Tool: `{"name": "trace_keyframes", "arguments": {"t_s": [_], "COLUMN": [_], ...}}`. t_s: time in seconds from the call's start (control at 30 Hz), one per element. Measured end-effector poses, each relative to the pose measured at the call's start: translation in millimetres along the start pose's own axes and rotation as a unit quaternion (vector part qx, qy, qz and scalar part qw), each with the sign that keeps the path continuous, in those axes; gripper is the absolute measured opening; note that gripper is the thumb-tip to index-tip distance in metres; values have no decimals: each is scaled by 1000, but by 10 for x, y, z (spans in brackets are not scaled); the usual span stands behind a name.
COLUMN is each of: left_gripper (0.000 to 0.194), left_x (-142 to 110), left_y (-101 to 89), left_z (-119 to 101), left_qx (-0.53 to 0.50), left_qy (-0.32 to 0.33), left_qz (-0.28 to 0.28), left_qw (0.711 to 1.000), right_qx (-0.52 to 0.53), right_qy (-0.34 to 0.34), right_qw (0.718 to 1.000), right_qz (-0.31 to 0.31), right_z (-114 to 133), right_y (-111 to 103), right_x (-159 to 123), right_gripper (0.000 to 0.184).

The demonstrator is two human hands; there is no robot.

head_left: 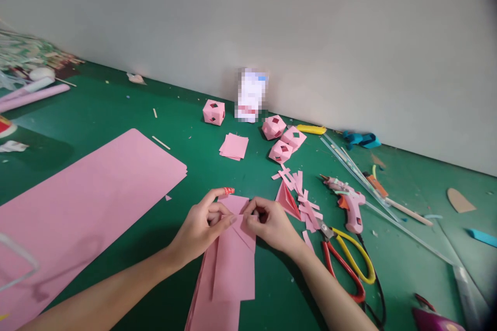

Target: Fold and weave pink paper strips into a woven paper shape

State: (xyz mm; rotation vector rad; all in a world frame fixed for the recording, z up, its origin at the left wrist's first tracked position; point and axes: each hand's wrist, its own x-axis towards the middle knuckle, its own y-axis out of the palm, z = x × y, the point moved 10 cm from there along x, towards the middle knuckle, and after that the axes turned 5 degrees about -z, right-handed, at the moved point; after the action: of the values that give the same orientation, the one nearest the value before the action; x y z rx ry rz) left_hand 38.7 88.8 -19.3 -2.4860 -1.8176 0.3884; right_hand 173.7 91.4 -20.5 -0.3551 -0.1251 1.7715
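Note:
Between my two hands is a strip of pink paper (235,274) with creases across its upper part. My left hand (204,225) pinches it from the left with thumb and fingers, one fingertip wrapped in red. My right hand (269,222) grips the right edge, its fingers curled in. More long pink strips (200,295) lie beneath it. Just beyond my hands sits a small stack of pink paper squares (234,146). Folded pink triangles (288,199) and small pink paper offcuts (308,209) lie to the right of my right hand.
Scissors (347,258) with red and yellow handles and a pink glue gun (349,201) lie at right. Several pink paper polyhedra (214,113) stand near the wall by a blurred phone (251,94). Large pink sheets (101,201) cover the left.

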Motion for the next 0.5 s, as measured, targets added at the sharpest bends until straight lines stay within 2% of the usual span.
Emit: {"name": "trace_keyframes", "arguments": {"t_s": [0.3, 0.5], "left_gripper": [50, 45], "left_x": [-10, -4], "left_y": [-49, -125], "left_z": [20, 39], "left_qx": [-31, -53], "left_qy": [-18, -29], "left_qz": [-20, -55], "left_qw": [999, 997], "right_qx": [94, 187], "right_qy": [23, 59], "right_qw": [995, 980], "right_qz": [-9, -43], "right_z": [-28, -155], "right_y": [-109, -202], "right_x": [40, 52], "right_gripper": [8, 12]}}
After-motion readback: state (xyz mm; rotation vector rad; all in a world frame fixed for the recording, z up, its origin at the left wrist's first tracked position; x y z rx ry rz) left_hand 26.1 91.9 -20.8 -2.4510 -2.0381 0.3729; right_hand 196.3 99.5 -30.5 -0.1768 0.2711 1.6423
